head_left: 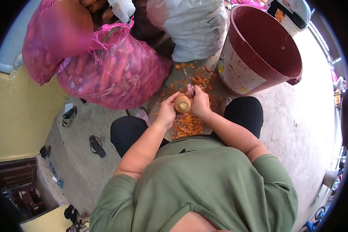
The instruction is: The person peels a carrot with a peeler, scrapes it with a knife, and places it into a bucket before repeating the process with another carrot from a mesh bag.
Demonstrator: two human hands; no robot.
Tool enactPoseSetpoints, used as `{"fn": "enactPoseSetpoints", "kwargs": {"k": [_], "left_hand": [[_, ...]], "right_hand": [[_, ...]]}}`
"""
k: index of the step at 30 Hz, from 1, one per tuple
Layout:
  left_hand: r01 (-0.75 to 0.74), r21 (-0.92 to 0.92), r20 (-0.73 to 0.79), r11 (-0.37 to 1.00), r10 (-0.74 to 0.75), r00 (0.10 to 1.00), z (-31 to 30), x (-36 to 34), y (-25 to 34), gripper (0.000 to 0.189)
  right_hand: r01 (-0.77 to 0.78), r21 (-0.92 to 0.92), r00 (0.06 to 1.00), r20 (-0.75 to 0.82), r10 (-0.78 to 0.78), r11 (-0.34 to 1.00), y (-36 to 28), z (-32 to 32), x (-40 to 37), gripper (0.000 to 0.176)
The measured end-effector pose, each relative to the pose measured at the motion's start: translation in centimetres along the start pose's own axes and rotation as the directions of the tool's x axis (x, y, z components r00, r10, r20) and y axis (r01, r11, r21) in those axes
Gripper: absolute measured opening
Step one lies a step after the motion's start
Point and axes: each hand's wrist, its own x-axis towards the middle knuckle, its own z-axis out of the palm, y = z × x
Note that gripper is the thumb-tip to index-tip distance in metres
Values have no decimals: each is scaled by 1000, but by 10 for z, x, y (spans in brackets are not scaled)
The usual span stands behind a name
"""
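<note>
Between my knees, my left hand (pixel 167 111) has its fingers wrapped round the side of a carrot (pixel 183 104), whose thick, pale end faces up. Close on its right, my right hand (pixel 200 102) is closed on the handle of a small metal tool (pixel 191 87) that points away from me; its exact shape is hard to make out. Orange peelings (pixel 188 125) lie on the floor below my hands and in front of them.
Pink mesh sacks of carrots (pixel 116 71) stand at the front left, a white sack (pixel 195 27) beyond my hands. A large dark red bucket (pixel 241 71) stands at the front right. Loose sandals (pixel 97 146) lie on the floor at left, near a yellow wall (pixel 23 112).
</note>
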Motion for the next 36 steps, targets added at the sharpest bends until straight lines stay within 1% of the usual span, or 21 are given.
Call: {"fn": "enactPoseSetpoints", "kwargs": {"k": [1,2,3,5,6,9,11,12,13,15,16,17,18,21,22,25,27,29,30,33,36], "left_hand": [[204,-323,72,924,-191,979,4,-7,14,39],[252,-396,107,883,-228,968,6,-11,21,39],[249,-424,145,871,-206,968,6,-9,20,38],[252,-479,216,841,-165,962,5,-9,13,37],[136,-458,137,878,-82,987,11,-12,11,36],[183,-541,132,821,-132,983,7,-9,12,32],[316,-600,284,735,-173,943,-5,-2,8,33],[384,-618,361,686,-187,914,-7,-1,8,34],[386,-602,355,699,-199,914,-6,-2,7,36],[390,-568,343,725,-223,913,1,-6,9,38],[384,-559,364,735,-198,910,7,-9,14,38],[375,-551,384,745,-172,907,15,-13,22,39],[364,-544,402,756,-146,904,19,-16,25,39],[375,-570,334,731,-211,919,17,-13,17,39],[343,-594,300,728,-195,934,20,-12,16,39],[413,-462,458,785,-187,869,5,-18,8,39],[435,-443,395,784,-264,880,5,-20,5,40],[391,-455,298,800,-277,913,4,-21,5,39],[389,-488,287,782,-277,917,2,-20,8,36],[417,-541,326,730,-275,905,-6,-11,6,36],[385,-526,318,759,-244,916,8,-11,15,37]], "right_hand": [[75,-66,997,-29,-77,995,0,0,-2,17],[147,-134,987,-51,-155,980,-1,-1,-4,17],[215,-204,970,-69,-233,955,-2,-2,-5,18],[281,-263,958,20,-286,923,-5,-6,-6,18],[317,-291,948,66,-311,903,-7,-10,-4,19],[201,157,977,-107,-186,967,0,-29,16,16],[-73,322,990,-87,107,944,-7,-58,28,18],[-73,627,997,39,62,775,-10,-66,30,17],[-151,768,988,125,85,622,-16,-70,27,17],[-317,836,938,347,16,447,-31,-72,14,18],[-406,791,895,446,24,458,-30,-66,10,16],[-426,806,875,482,-39,412,-31,-60,5,17],[-451,789,864,503,-19,417,-31,-55,5,18],[-517,788,831,555,-24,333,-17,-44,15,20],[-509,785,835,550,-19,353,-13,-39,17,19],[-456,850,890,430,153,262,25,-38,50,17],[-380,872,887,249,389,308,41,-54,75,15],[-324,814,906,120,407,483,73,-66,90,14],[-263,887,920,112,375,381,68,-70,86,15],[-380,883,911,305,277,276,24,-65,55,14],[-498,828,862,506,38,257,-9,-47,15,14]]}}
